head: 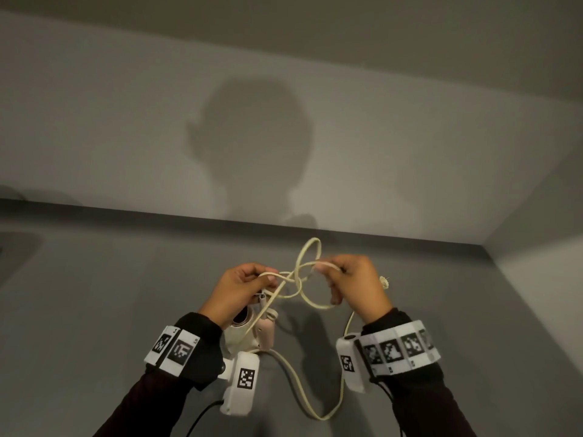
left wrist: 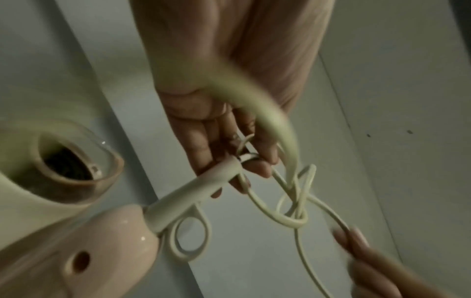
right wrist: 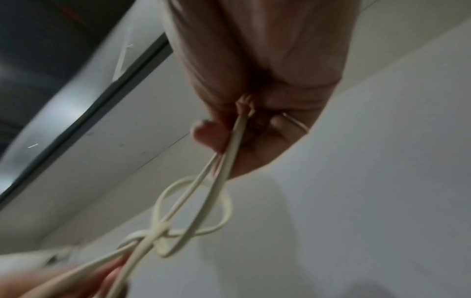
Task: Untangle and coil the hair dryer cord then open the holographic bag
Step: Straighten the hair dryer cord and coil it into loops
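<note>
A cream and pale pink hair dryer (head: 252, 332) hangs below my left hand (head: 243, 287), its nozzle and handle close up in the left wrist view (left wrist: 84, 252). Its cream cord (head: 303, 279) is knotted in loops between my two hands. My left hand (left wrist: 229, 145) grips the cord where it leaves the stiff sleeve at the handle's end. My right hand (head: 347, 279) pinches a doubled strand of the cord (right wrist: 229, 145) and holds it taut from the knot (right wrist: 163, 233). A long slack loop of cord (head: 321, 414) hangs below. The holographic bag is not in view.
A grey surface (head: 94, 294) lies below my hands, with grey walls (head: 378, 137) behind and to the right. A shadow of a head falls on the back wall. Tracking bands and small cameras sit on both wrists.
</note>
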Tool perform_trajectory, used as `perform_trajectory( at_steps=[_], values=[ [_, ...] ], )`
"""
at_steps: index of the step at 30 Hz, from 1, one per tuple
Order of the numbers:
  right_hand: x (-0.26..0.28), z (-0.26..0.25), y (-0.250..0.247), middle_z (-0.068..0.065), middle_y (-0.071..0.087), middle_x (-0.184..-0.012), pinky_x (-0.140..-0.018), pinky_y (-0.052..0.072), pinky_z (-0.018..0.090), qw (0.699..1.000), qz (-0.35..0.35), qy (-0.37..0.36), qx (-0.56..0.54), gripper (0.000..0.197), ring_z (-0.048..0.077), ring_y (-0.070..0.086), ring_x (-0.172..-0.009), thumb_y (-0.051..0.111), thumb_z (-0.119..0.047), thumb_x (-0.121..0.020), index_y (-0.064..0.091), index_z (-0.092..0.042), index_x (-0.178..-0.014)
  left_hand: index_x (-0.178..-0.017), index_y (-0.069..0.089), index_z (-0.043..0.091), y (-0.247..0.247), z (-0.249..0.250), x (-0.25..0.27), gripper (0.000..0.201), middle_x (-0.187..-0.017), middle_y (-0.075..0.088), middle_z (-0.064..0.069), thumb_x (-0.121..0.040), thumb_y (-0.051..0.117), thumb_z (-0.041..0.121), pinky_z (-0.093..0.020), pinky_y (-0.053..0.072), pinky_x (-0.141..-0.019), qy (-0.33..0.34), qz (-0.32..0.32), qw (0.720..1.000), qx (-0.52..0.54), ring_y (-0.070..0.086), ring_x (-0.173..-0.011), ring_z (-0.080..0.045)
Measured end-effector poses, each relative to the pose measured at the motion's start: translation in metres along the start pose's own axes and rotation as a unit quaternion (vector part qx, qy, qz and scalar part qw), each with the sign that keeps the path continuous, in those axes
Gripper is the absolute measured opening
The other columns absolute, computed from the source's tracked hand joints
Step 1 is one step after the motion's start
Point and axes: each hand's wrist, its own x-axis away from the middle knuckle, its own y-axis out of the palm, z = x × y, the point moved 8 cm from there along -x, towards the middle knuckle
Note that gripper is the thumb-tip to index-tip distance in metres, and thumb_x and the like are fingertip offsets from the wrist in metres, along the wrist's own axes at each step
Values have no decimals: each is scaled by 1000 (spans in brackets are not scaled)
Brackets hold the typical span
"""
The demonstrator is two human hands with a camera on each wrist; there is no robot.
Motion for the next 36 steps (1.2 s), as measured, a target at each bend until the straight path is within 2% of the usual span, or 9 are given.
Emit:
perform_trajectory(
  at_steps=[3,9,11,13,16,19,23,32,36],
  values=[
    [-1,25,-49,-1,49,-36,-37,46,19,970,158,32,-183,22,13,51,-31,42,-5,-93,58,-13,-80,-88,66,9,-15,-7,0,12,-66,70,-3,-88,55,6,-19,54,-54,-25,16,997,67,67,-60,-12],
    [22,117,-58,1,65,-57,-62,53,31,719,282,213,-599,32,13,62,-62,26,-14,-99,48,-10,-76,-88,61,11,-21,-12,-4,14,-69,65,-2,-91,49,5,-19,53,-59,-22,13,997,79,62,-64,-13],
    [24,127,-57,0,63,-61,-67,44,30,743,259,254,-563,34,12,60,-61,29,-17,-97,51,-10,-72,-87,60,10,-18,-12,-5,15,-72,62,-5,-91,46,3,-21,53,-62,-16,16,996,91,62,-67,-15],
    [21,132,-58,-3,64,-54,-62,39,29,831,230,273,-427,27,13,59,-53,37,-18,-95,54,-10,-74,-86,58,10,-14,-10,-7,16,-74,60,-6,-91,45,2,-22,54,-66,-13,24,993,115,62,-69,-17],
    [20,128,-63,11,64,-93,-73,46,33,949,183,258,-6,23,26,58,-86,55,-9,-86,55,-2,-108,-89,56,12,-9,-7,-8,16,-76,61,-4,-87,51,-3,-20,54,-67,-6,12,994,108,63,-71,-15],
    [26,90,-54,11,45,-133,-102,37,38,946,189,129,231,59,29,42,-123,66,-3,-75,43,-12,-128,-93,58,12,-3,-10,-7,26,-75,55,-3,-80,58,-10,-20,55,-72,1,-11,996,83,60,-77,-18],
    [21,8,5,2,46,-132,-97,42,25,951,67,-149,263,46,18,53,-110,61,-6,-81,49,-19,-123,-93,59,10,6,-12,-7,26,-77,56,-6,-78,59,-12,-17,56,-69,7,-24,998,65,59,-81,-24],
    [-5,2,17,7,62,-88,-67,48,34,956,8,-118,268,21,25,60,-77,57,-16,-87,49,-11,-106,-83,59,9,4,-9,-4,15,-70,72,0,-78,62,-5,-16,54,-64,23,-15,997,70,69,-72,-10],
    [-12,16,-51,6,58,-81,-64,42,32,961,156,-67,220,24,25,55,-69,52,-8,-89,43,-11,-111,-85,58,8,-20,-5,-6,13,-69,73,-1,-83,56,-4,-16,54,-61,16,26,994,106,70,-69,-9]
  ],
)
